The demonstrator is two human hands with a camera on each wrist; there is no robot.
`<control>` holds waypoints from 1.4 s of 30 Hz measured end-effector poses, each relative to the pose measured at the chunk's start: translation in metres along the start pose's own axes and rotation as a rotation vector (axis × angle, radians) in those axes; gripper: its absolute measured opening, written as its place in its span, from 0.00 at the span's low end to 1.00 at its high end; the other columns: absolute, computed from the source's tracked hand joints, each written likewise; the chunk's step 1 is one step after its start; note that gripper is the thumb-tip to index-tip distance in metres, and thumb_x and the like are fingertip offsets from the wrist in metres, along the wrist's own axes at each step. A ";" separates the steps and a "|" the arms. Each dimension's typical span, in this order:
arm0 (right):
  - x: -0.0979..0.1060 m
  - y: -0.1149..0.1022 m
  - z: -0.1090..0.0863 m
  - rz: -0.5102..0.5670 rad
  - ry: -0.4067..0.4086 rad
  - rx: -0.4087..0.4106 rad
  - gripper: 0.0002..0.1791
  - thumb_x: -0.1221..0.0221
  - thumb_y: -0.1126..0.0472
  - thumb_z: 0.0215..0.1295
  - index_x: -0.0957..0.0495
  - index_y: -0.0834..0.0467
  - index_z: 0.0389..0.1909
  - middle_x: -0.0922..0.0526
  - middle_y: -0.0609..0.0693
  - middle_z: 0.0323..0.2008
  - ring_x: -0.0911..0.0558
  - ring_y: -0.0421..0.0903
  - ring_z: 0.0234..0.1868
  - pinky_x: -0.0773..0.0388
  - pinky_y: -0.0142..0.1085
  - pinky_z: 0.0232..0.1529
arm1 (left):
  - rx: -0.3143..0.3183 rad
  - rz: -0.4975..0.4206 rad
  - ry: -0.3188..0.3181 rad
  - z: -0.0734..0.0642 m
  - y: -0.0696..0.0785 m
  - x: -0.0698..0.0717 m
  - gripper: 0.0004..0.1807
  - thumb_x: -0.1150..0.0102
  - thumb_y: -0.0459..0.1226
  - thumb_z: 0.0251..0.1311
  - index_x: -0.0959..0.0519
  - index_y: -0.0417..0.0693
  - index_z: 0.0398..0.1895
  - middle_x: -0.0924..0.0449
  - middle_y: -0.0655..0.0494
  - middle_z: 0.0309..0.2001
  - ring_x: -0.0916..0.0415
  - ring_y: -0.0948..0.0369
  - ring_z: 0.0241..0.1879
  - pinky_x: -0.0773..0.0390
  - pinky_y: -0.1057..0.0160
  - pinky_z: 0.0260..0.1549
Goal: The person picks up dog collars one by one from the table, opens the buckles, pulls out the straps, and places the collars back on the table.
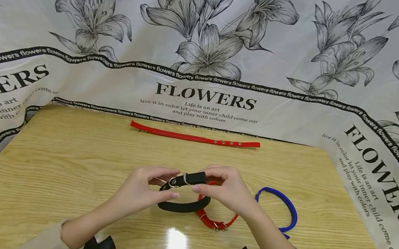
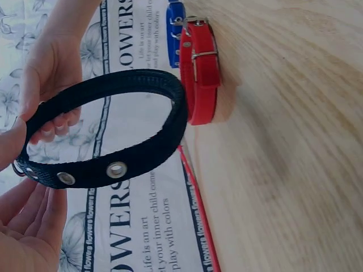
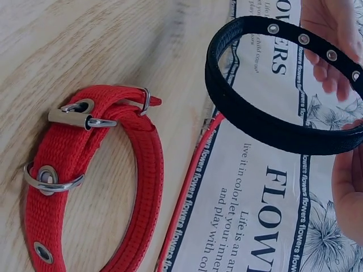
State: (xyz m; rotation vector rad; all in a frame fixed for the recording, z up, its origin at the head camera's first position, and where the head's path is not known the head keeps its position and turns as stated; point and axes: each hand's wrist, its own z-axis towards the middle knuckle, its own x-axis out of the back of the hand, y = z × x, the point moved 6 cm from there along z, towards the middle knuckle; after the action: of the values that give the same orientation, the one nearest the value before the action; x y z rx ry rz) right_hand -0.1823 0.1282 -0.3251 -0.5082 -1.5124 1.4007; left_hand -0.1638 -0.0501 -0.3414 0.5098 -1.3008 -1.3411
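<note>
Black collar: a black webbing collar with metal eyelets, bent into a loop and held above the wooden table, near its middle; its buckle end with the metal ring is at the top of the loop, between the two hands.
Left hand: the left hand pinches the collar at the buckle end, thumb and fingertips closed on the strap beside the ring.
Right hand: the right hand grips the strap's free end just right of the buckle, fingers curled over it.
Looped red collar: a buckled red collar lies flat on the table just behind and below the black one, partly hidden by the right hand; the right wrist view shows its metal buckle and keeper ring.
Blue collar: a blue collar lies on the table just right of the red one, behind the right forearm.
Straight red strap: a red strap lies stretched out straight along the table's far edge, well apart from the hands.
Backdrop: a pale cloth printed with lilies and the word FLOWERS hangs behind and around the table.
</note>
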 end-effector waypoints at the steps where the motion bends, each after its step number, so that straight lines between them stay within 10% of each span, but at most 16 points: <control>1: 0.001 0.000 -0.001 0.003 0.005 -0.009 0.07 0.33 0.66 0.53 0.16 0.61 0.35 0.18 0.52 0.35 0.19 0.49 0.30 0.20 0.37 0.30 | -0.001 0.004 0.001 0.000 -0.001 0.000 0.19 0.31 0.37 0.50 0.19 0.43 0.47 0.19 0.53 0.42 0.21 0.63 0.38 0.21 0.68 0.40; 25: 0.023 0.000 -0.009 -0.042 0.096 -0.056 0.12 0.33 0.64 0.53 0.17 0.62 0.40 0.17 0.52 0.40 0.20 0.47 0.40 0.21 0.37 0.40 | 0.040 -0.009 0.087 -0.007 -0.009 0.013 0.11 0.30 0.34 0.47 0.16 0.44 0.36 0.17 0.55 0.34 0.20 0.64 0.32 0.19 0.66 0.32; 42: 0.065 0.014 -0.014 0.008 0.286 -0.209 0.18 0.36 0.64 0.57 0.24 0.69 0.46 0.16 0.48 0.37 0.18 0.42 0.38 0.20 0.33 0.42 | 0.193 -0.077 0.253 -0.008 -0.032 0.059 0.27 0.45 0.41 0.65 0.39 0.46 0.64 0.18 0.46 0.43 0.20 0.59 0.40 0.25 0.71 0.31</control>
State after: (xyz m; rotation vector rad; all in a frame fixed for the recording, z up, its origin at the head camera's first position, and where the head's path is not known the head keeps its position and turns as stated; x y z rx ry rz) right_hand -0.2035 0.1924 -0.3158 -0.8083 -1.4276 1.1261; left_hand -0.1856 -0.1137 -0.3496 0.8425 -1.2147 -1.1757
